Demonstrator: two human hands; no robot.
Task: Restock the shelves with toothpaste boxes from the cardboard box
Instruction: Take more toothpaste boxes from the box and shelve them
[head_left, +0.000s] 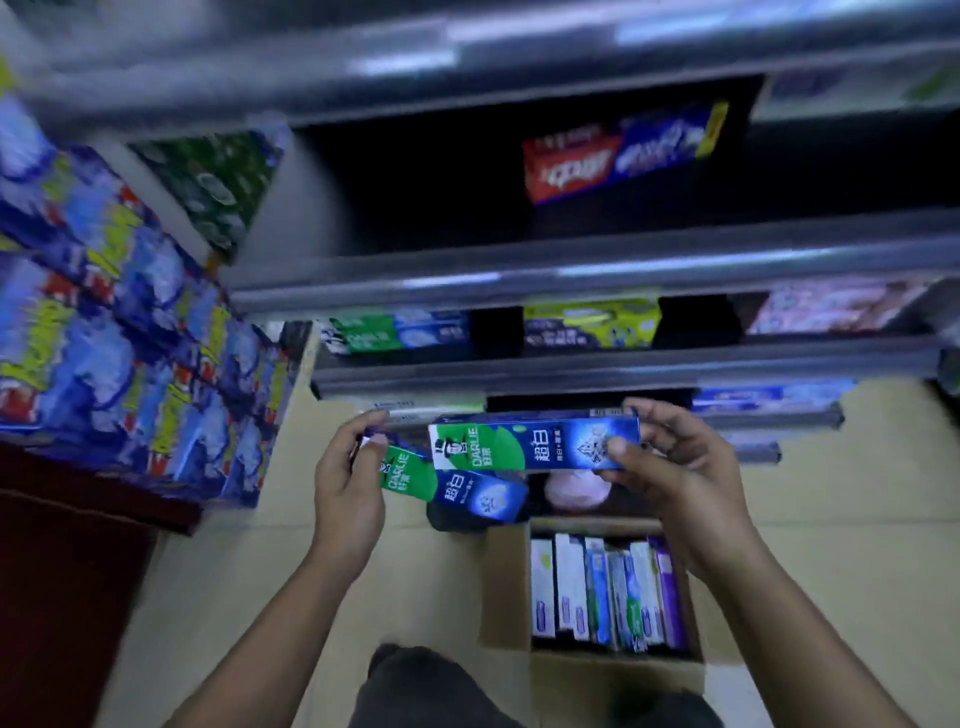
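My right hand (675, 467) pinches the right end of a green and blue Darlie toothpaste box (530, 447), held level in front of the lower shelves. My left hand (345, 478) grips the left end of a second, like box (452, 483), tilted down to the right just below the first. On the floor under my right forearm stands the open cardboard box (506, 587) with several toothpaste boxes (602, 592) packed upright in it. The metal shelf rails (571, 364) rise ahead, and a matching green and blue box (395, 332) lies on the shelf above my left hand.
Stacked blue and yellow packs (119, 332) fill the left side. A red and blue toothpaste box (618, 150) lies on an upper shelf, a green one (592, 322) and pink packs (831, 306) lower. My dark-trousered knee (421, 691) shows below. Beige floor surrounds the carton.
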